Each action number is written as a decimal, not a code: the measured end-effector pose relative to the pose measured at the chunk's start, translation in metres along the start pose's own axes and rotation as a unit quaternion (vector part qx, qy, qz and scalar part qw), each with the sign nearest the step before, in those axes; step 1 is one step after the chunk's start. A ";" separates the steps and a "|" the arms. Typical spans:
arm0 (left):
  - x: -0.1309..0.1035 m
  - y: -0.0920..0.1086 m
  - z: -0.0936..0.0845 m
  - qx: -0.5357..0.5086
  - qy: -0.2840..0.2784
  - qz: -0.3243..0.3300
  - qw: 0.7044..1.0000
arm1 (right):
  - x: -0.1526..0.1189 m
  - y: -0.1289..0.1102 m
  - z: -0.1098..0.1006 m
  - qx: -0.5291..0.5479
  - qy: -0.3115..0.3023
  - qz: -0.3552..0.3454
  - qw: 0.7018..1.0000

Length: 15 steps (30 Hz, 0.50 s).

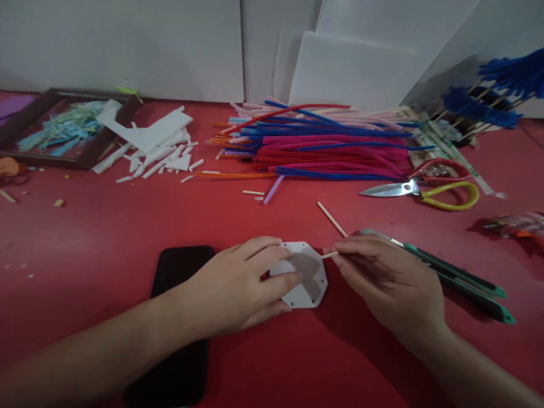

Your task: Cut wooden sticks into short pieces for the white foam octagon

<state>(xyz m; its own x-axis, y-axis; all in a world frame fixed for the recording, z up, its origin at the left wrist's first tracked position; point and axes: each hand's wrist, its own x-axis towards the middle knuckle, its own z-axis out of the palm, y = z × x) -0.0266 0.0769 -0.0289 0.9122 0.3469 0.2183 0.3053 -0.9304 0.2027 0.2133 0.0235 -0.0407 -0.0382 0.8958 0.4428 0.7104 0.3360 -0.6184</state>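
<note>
A white eight-sided piece of board (306, 292) with small holes near its rim lies on the red table. My left hand (250, 277) rests over its left part, fingertips on top and thumb at the near edge, holding it. At the opposite side my right hand (386, 283) pinches a thin wooden stick (330, 255), whose tip meets the board's right edge by a hole; whether it is in the hole I cannot tell. A second wooden stick (331, 218) runs out behind the right fingers; its lower end is hidden.
A black phone (178, 362) lies under my left forearm. Green-and-black cutters (459, 277) lie beside my right hand. Farther back are scissors (410, 188), coloured pipe cleaners (331, 150), white scraps (157, 141) and a brown frame (51, 158) holding shreds.
</note>
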 end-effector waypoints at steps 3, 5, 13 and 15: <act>0.001 0.000 -0.002 0.008 -0.001 0.005 1.000 | 0.001 -0.002 0.000 -0.014 0.000 -0.016 1.000; 0.001 0.000 -0.003 0.012 -0.007 0.005 1.000 | 0.001 -0.003 0.001 -0.028 0.000 -0.019 0.999; 0.002 0.000 -0.002 0.012 -0.001 0.008 1.000 | -0.001 -0.005 0.001 -0.048 -0.004 -0.032 0.998; 0.002 0.000 -0.002 0.011 -0.003 0.008 1.000 | -0.001 -0.005 0.001 -0.050 -0.003 -0.042 0.998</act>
<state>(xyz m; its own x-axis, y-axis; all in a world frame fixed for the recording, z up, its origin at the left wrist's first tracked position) -0.0254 0.0779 -0.0263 0.9185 0.3319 0.2150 0.2974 -0.9380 0.1779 0.2094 0.0211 -0.0386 -0.1040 0.8673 0.4869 0.7705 0.3797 -0.5119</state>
